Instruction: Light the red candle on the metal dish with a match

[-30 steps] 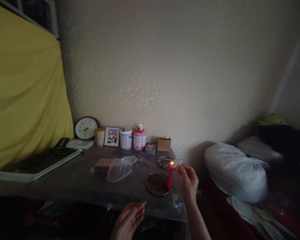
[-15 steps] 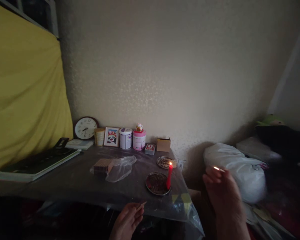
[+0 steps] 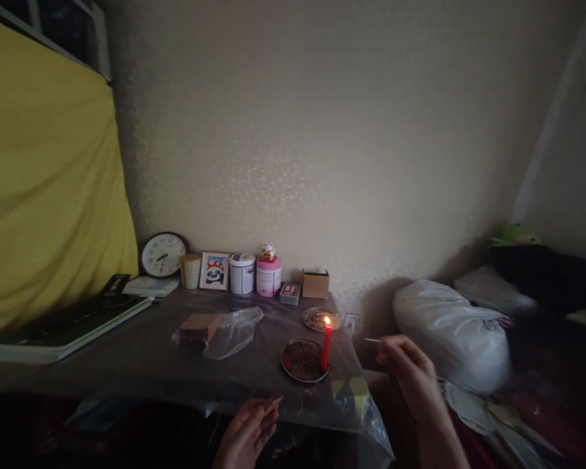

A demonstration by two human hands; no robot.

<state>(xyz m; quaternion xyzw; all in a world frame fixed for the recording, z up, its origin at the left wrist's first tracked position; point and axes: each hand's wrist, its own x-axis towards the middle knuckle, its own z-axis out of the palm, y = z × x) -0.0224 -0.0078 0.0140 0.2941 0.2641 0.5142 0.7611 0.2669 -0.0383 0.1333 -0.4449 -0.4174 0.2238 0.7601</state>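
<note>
Thin stick (image 3: 372, 340) in right hand (image 3: 404, 368), tip indistinct

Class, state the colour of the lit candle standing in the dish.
Red, seen in the head view: the candle stands lit in the round dish.

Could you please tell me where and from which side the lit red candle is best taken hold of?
Probably grip the red candle low on its shaft, coming in level from the right: it stands upright in the round dish, the flame burns on top, and that side looks open.
</note>
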